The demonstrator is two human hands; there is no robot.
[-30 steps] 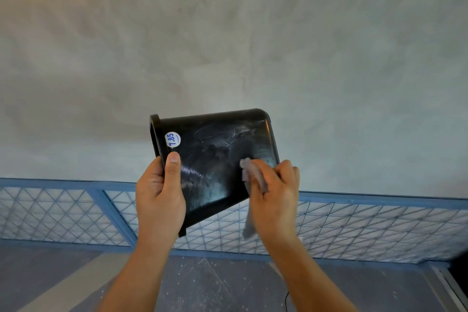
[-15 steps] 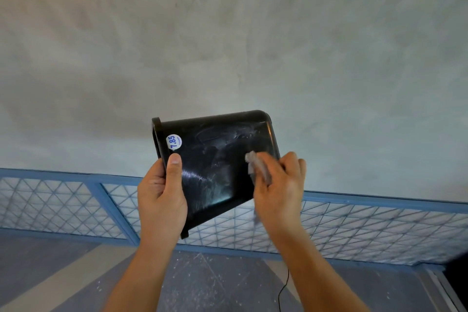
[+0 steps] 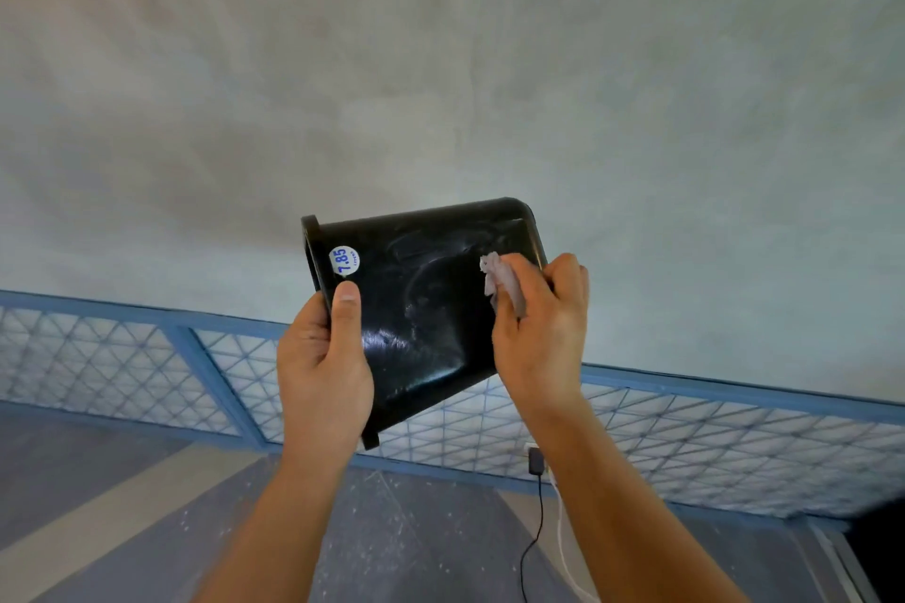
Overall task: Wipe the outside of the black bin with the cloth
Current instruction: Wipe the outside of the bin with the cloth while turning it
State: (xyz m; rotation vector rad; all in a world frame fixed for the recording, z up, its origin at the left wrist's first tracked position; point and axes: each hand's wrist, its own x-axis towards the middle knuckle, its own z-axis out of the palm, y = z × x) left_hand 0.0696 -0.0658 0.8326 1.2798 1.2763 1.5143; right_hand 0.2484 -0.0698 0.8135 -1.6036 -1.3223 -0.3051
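Up against a pale grey plastered wall (image 3: 440,64), a glossy black plastic bin (image 3: 421,309) is held in the air, turned on its side with the open rim to the left and the closed base to the upper right, so that one broad outer face is offered for wiping. It is steadied at the rim by the left hand (image 3: 323,372), whose grip is clamped on that edge: the thumb is laid flat on the outer face just below a round white sticker with blue print (image 3: 345,261), while the fingers are hidden behind the wall of the bin. A crumpled pale grey cloth (image 3: 499,279) is pinched in the grip of the right hand (image 3: 538,333) and pressed against the face near the base corner, where dull smears can be seen on the plastic; the far end seems to be the part being worked. Behind and below, a blue-framed lattice panel (image 3: 147,348) and a dark cable (image 3: 536,504) trailing over the floor can be made out. Compared with a second ago, the cloth has been carried up the face towards the base corner, its hanging tail is no longer seen below the hand, and the left hand's hold is unchanged.
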